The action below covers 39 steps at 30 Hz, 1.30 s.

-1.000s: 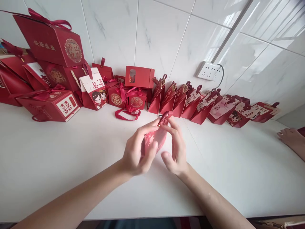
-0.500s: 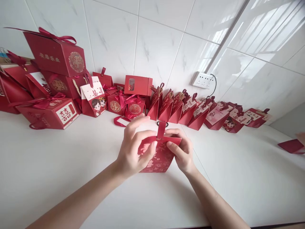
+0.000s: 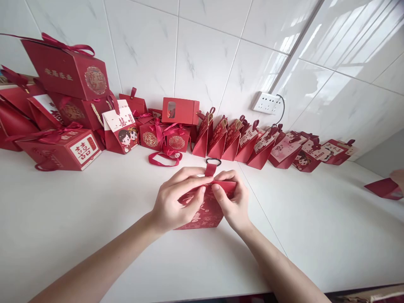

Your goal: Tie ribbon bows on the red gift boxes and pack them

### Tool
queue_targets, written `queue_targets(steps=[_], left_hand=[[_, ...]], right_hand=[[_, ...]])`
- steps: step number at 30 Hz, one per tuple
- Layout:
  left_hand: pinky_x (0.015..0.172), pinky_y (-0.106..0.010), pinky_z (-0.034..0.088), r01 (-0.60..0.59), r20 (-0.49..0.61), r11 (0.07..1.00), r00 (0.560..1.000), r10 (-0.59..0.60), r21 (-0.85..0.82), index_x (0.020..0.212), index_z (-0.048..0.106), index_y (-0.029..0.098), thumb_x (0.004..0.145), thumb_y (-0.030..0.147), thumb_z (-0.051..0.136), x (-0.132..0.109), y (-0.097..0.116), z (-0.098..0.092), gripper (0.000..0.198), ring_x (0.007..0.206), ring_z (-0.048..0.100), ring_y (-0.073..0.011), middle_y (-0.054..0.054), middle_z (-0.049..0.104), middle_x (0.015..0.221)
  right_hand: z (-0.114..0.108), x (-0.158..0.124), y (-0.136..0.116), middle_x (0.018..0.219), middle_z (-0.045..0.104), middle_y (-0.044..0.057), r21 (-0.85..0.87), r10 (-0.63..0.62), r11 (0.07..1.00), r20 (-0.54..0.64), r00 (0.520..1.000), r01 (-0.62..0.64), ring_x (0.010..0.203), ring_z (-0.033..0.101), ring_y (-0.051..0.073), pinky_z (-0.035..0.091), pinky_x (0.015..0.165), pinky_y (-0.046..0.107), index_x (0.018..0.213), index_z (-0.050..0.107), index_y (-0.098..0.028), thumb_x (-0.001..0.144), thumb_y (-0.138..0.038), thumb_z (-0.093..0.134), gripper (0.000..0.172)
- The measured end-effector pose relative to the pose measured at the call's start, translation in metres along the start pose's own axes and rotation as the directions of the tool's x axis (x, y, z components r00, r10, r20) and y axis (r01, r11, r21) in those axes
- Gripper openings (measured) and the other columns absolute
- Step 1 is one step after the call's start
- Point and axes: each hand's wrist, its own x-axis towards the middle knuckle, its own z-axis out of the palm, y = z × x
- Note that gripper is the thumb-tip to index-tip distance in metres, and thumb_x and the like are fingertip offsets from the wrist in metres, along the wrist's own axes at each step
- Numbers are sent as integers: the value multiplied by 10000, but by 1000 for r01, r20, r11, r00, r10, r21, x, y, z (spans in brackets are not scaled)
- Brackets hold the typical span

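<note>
A red gift box point(image 3: 206, 212) with pale printed characters stands upright on the white table in front of me. At its top edge my left hand point(image 3: 179, 198) is closed, thumb on the near face and fingers over the far side. My right hand point(image 3: 230, 198) pinches the top edge from the other side, its thumb near the middle. Between the hands a red ribbon loop point(image 3: 210, 170) sticks up from the box's top. The fingertips behind the box are partly hidden.
Red gift boxes point(image 3: 82, 147) with ribbons are stacked at the left. A row of triangular boxes point(image 3: 217, 141) runs along the tiled wall under a socket point(image 3: 267, 103). A black ring point(image 3: 213, 161) lies behind my box. At the right edge, another person's hand point(image 3: 398, 179) holds red card point(image 3: 382, 188).
My left fingers have come down from above the box onto its top edge by the ribbon. My right thumb has slid toward the middle. The view has shifted slightly.
</note>
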Motion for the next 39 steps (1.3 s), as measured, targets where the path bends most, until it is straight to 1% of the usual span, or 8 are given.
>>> queue_targets(steps=[4,8,11,15,21,25,34,39], left_hand=[[698,-202,576,17,-9,999,1000,-16,42,1058,686,218,817,56,587,-1,0,0,308,827,678,-123,-32,697,994],[689,-201,581,18,-15,997,1000,-17,76,1047,695,237,821,88,599,0,1,0,287,818,689,-125,-22,709,994],[716,-208,584,36,-18,998,999,-35,60,1032,698,228,820,93,606,1,2,0,268,834,690,-128,-21,713,985],[770,-218,579,86,-26,996,996,-86,17,1052,692,207,813,90,623,1,2,1,275,878,681,-131,-25,709,986],[749,-231,580,123,-42,992,992,-122,7,1062,696,219,824,96,613,-1,3,2,280,878,680,-139,-30,705,1007],[780,-242,578,152,-43,988,987,-152,12,1054,698,217,836,111,606,-1,4,2,259,906,674,-142,-35,698,1030],[796,-227,565,132,-42,991,990,-132,2,1064,686,204,837,94,598,-2,2,3,268,923,664,-132,-37,688,1040],[748,-219,563,117,-32,993,993,-117,-13,1072,678,195,840,87,581,-3,2,2,275,910,659,-131,-51,681,1047]], right_hand=[[2,-1,0,719,617,-31,-21,16,1000,-48,999,-17,610,575,110,481,568,229,812,539,-218,800,-262,617,90],[4,-1,-2,681,616,-32,-26,37,999,-55,998,-39,594,574,115,479,562,237,769,524,-219,798,-281,614,113],[4,-1,-3,644,599,-40,-17,59,998,-50,997,-60,571,557,113,467,552,240,732,503,-216,795,-290,617,149],[4,-2,-2,635,578,-50,-11,77,997,-61,995,-78,560,538,103,454,539,229,731,495,-214,791,-278,629,160],[5,-3,-1,638,573,-50,-8,60,998,-61,996,-60,563,538,100,455,541,225,729,492,-214,795,-270,628,161],[5,-2,-2,636,585,-41,-35,75,996,-59,995,-77,556,541,107,457,531,235,726,495,-214,804,-298,615,166],[5,-3,-2,626,568,-47,-29,71,997,-64,995,-73,554,531,101,452,530,230,724,491,-212,805,-291,619,171],[5,-4,-1,629,570,-49,-23,65,998,-61,996,-66,554,532,101,449,529,229,727,490,-212,807,-292,620,172]])
